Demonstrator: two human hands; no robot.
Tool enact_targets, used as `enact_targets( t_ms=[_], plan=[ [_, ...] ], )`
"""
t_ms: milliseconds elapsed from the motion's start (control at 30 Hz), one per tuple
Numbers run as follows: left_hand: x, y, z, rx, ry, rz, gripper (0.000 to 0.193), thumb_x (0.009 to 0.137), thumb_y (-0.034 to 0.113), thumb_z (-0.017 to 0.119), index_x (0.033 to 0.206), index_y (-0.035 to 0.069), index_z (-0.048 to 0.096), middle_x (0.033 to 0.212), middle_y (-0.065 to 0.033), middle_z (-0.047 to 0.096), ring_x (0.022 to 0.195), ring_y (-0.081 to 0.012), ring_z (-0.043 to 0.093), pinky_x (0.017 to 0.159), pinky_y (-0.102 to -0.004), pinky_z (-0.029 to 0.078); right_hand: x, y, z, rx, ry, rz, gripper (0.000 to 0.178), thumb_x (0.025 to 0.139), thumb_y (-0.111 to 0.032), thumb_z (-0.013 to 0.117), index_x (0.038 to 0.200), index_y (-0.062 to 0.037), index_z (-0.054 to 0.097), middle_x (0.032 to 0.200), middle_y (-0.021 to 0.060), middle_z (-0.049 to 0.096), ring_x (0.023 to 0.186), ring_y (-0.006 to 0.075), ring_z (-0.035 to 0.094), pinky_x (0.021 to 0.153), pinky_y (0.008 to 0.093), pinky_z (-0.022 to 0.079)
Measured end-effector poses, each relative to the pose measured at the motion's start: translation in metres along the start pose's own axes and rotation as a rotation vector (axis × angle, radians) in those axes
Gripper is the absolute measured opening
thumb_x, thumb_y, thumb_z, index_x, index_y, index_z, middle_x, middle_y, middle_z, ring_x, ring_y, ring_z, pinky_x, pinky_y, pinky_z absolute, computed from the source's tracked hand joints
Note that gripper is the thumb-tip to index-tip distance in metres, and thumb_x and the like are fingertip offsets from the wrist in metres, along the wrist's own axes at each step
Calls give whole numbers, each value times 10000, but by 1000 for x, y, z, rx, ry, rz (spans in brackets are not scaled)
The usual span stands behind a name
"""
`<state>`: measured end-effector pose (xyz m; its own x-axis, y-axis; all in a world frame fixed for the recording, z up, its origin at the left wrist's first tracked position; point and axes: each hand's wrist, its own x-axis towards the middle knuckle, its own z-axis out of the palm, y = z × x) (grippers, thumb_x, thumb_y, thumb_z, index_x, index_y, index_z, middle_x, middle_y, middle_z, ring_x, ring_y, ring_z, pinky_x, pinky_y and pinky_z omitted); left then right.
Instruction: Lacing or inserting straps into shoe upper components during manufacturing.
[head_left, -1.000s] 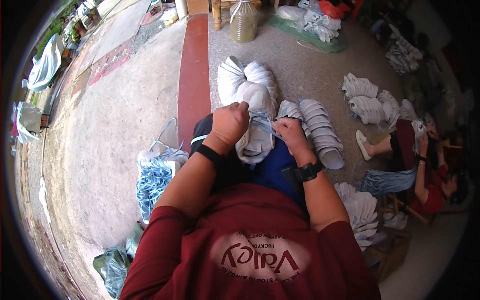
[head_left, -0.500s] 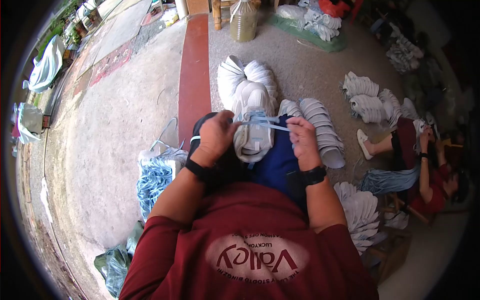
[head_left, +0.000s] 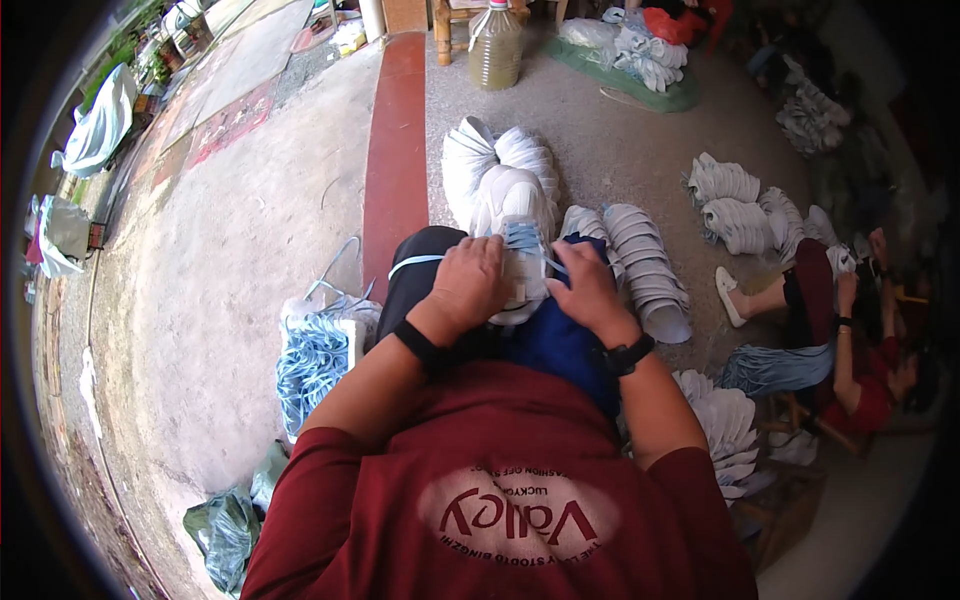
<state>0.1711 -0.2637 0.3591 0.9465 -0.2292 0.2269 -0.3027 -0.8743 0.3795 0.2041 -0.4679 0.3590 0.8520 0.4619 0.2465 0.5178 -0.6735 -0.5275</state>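
Observation:
A pale grey-white shoe upper (head_left: 524, 284) lies across my lap, light blue shoelace (head_left: 522, 236) threaded through its eyelets. My left hand (head_left: 472, 282) is closed over the upper's left edge, its fingertips beside the lacing. On the other side my right hand (head_left: 590, 288) has a loose stretch of the lace running in between thumb and fingers, close to the upper's right edge. The fingertips of both hands are partly hidden. A light blue strip (head_left: 415, 262) lies over my dark-clad left knee; a blue cloth (head_left: 556, 340) covers my right thigh.
Light blue laces (head_left: 318, 365) fill a container at my left. Nested white uppers (head_left: 648, 270) lie at my right, with more stacks (head_left: 497, 165) ahead. A large clear jug (head_left: 496, 50) stands far ahead. A co-worker (head_left: 865, 370) sits at the right, near more uppers (head_left: 738, 220).
My hands have come down from holding the lace stretched above the upper to its two edges. The lace across the top now lies close against the lacing.

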Motion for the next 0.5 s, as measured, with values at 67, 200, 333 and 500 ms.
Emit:
enact_targets(
  t_ms=[67, 200, 333, 500],
  plan=[
    [6, 4, 16, 62, -43, -43, 411, 704, 108, 555, 1081, -39, 482, 940, -200, 561, 950, -352, 533, 821, -408, 444, 10, -10, 15, -149, -167, 29, 513, 730, -126, 653, 1193, -12, 464, 948, 220, 537, 891, 376, 539, 787, 420, 444],
    [21, -28, 25, 60, 10, -58, 304, 732, 104, 526, 1007, -25, 502, 964, -192, 557, 905, -330, 560, 786, -386, 470, 17, -5, 24, -71, -156, -17, 536, 747, -109, 620, 1238, -18, 424, 895, 229, 533, 854, 381, 534, 761, 430, 441],
    [29, -31, 18, -17, 4, -68, 262, 692, 100, 545, 931, -8, 541, 889, -194, 575, 872, -348, 571, 781, -401, 466, 19, -11, 20, -72, -151, -53, 493, 754, -128, 595, 1214, -9, 462, 853, 222, 542, 831, 366, 541, 754, 413, 450],
    [29, -25, 18, -62, 30, -91, 286, 664, 115, 565, 920, -11, 540, 878, -200, 573, 855, -352, 572, 762, -411, 471, 24, -8, 18, -113, -137, -127, 482, 729, -132, 568, 1190, -18, 492, 803, 215, 550, 796, 361, 548, 731, 416, 464]
  ],
)
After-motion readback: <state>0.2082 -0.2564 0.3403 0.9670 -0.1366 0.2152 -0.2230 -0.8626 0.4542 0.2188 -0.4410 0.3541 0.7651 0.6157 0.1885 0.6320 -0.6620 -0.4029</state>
